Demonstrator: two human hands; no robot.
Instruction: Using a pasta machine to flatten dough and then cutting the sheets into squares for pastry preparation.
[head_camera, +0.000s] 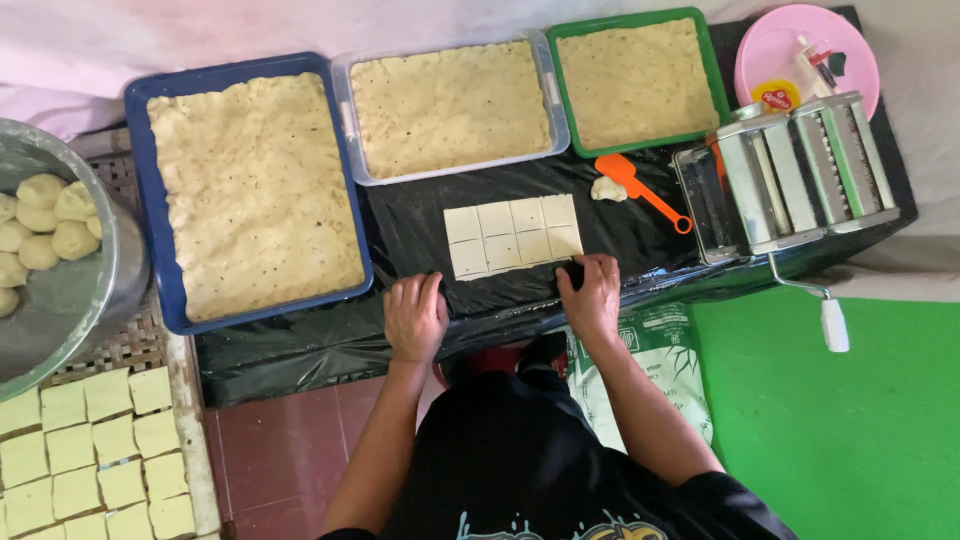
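Observation:
Several cut squares of thin pale dough (512, 237) lie in two rows on a black plastic sheet (420, 230) over a low table. My left hand (414, 315) rests palm down on the sheet's front edge, just left of the squares, fingers together and holding nothing. My right hand (591, 290) rests at the front right corner of the squares, its fingertips touching the sheet beside them, with a small dark thing under the fingers that I cannot make out.
Three trays of flattened dough sit behind: blue (140, 200), clear (345, 120), green (715, 90). An orange scraper (640, 188), a small dough lump (607, 188), a hand-crank pasta roller (790, 170), a pink plate (770, 45), a metal bowl (80, 290) of dough balls, more squares (95, 450) at left.

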